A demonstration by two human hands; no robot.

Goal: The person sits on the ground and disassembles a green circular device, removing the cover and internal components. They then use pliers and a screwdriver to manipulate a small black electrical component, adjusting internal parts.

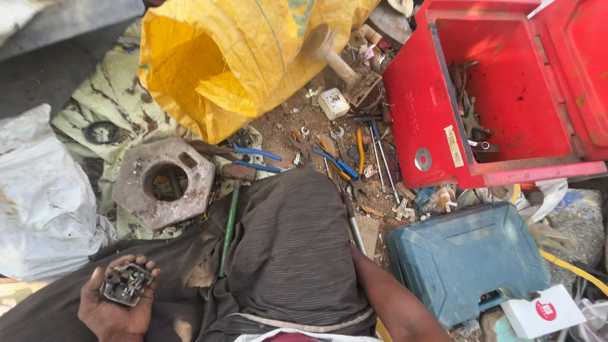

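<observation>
Toolbox right of sack (behind pliers)

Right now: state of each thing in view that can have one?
Left hand: palm up, cupped under a small dirty metal part.
Right hand: out of view; only the forearm shows.
Red toolbox: lid open, a few tools inside.
Yellow sack: on its side, mouth open.
Blue-green case: shut, lying flat.
Hammer: lying against the lap.
Blue-handled pliers: on the ground.
</observation>
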